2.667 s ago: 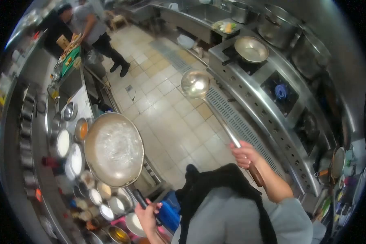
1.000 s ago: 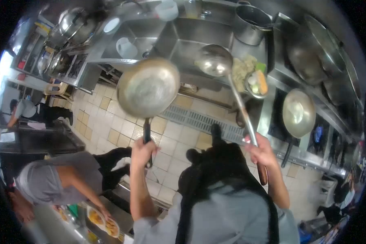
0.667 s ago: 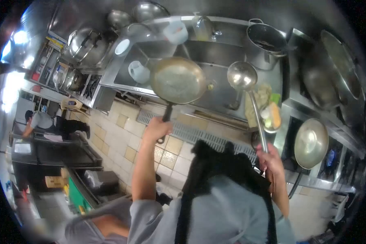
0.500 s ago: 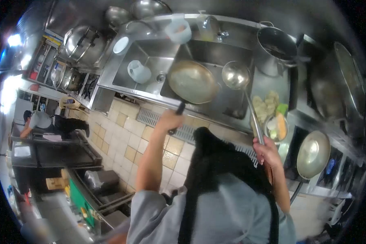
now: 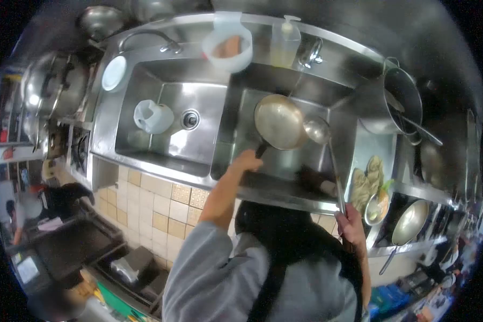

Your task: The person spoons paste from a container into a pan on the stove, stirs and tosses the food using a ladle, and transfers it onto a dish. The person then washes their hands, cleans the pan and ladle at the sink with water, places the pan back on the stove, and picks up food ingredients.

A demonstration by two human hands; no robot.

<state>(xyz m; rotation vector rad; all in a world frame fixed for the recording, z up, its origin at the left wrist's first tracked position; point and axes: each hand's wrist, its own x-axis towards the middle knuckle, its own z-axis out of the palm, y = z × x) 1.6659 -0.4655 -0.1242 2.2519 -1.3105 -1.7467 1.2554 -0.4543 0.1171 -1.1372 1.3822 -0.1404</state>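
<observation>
My left hand (image 5: 247,161) is closed round the black handle of a frying pan (image 5: 279,121). The pan is over the right-hand basin (image 5: 290,169) of a steel double sink, its pale inner face toward me. My right hand (image 5: 351,222) grips the long handle of a metal ladle (image 5: 317,130) near its lower end. The ladle's round bowl lies against the pan's right edge in this view, also over that basin.
A white jug (image 5: 154,117) lies in the left basin by the drain. Behind the sink stand a white container (image 5: 228,51), a pump bottle (image 5: 286,43) and a faucet (image 5: 311,53). To the right are a deep pot (image 5: 373,110), folded cloths (image 5: 366,180), a bowl (image 5: 377,209) and another pan (image 5: 410,222).
The pan has moved forward and now sits farther inside the right basin. The ladle's bowl has come closer to it. My view has shifted toward the sink.
</observation>
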